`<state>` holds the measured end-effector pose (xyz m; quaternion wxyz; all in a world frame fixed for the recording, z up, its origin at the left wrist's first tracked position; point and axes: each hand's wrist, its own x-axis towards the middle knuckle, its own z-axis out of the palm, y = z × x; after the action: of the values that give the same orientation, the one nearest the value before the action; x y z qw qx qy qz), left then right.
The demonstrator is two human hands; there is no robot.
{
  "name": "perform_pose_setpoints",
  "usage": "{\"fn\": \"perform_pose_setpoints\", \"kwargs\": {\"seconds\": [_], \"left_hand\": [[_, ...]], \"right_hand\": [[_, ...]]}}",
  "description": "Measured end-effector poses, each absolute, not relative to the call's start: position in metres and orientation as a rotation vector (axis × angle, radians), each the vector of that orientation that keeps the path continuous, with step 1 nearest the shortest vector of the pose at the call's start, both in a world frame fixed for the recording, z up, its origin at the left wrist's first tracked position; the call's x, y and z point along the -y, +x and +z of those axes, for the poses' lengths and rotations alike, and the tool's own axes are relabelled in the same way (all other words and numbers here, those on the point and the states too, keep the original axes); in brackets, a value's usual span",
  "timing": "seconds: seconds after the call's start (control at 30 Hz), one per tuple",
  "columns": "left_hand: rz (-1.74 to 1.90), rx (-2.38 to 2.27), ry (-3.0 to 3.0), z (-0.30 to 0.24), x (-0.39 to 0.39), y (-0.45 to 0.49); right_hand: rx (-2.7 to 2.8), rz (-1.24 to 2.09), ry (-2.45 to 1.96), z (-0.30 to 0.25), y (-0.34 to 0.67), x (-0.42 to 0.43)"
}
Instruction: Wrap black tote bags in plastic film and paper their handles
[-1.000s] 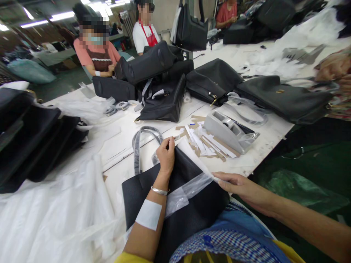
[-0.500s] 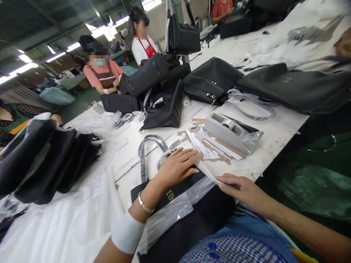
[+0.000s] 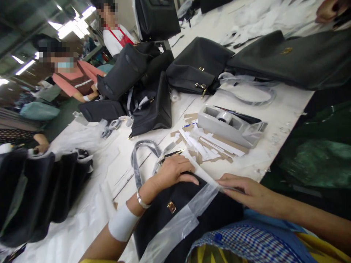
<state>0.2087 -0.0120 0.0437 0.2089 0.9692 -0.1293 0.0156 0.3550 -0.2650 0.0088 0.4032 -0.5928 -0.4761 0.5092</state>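
Observation:
A black handbag (image 3: 155,217) with a gold clasp (image 3: 171,207) lies against my front at the table's near side. My left hand (image 3: 175,171) is closed over its top edge, thumb on the front panel and fingers partly hidden behind. Along the bag's right edge runs a white wrapping strip (image 3: 202,172). My right hand (image 3: 241,188) pinches the lower end of that strip at the bag's side. Clear plastic film (image 3: 182,224) crosses the front panel diagonally. The wrapped handle (image 3: 135,166) stands up beyond my left hand.
Beyond the bag stand a grey tape dispenser (image 3: 225,122) and cut paper strips (image 3: 205,144). Several black bags (image 3: 199,64) fill the far side. Black pieces (image 3: 38,190) stand on the left beside white sheeting (image 3: 82,226). Co-workers (image 3: 79,78) are across the table.
My view has shifted, so the scene is displaced. My left fingers have gone from lying spread on the bag's edge to curling over it. My right hand still pinches the strip.

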Motion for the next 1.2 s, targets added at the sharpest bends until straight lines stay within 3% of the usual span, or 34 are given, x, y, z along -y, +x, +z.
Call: {"fn": "perform_pose_setpoints", "kwargs": {"seconds": [0.23,0.73,1.2], "left_hand": [[-0.226,0.319,2.499,0.059,0.001,0.218],[-0.213,0.615,2.835,0.078,0.004,0.216],[0.195,0.421,2.991,0.068,-0.001,0.177]], "right_hand": [[1.199,1.469,-1.454,0.017,0.363,0.256],[1.435,1.414,-1.575,0.027,0.372,0.259],[1.500,1.380,-1.606,0.019,0.377,0.256]]}}
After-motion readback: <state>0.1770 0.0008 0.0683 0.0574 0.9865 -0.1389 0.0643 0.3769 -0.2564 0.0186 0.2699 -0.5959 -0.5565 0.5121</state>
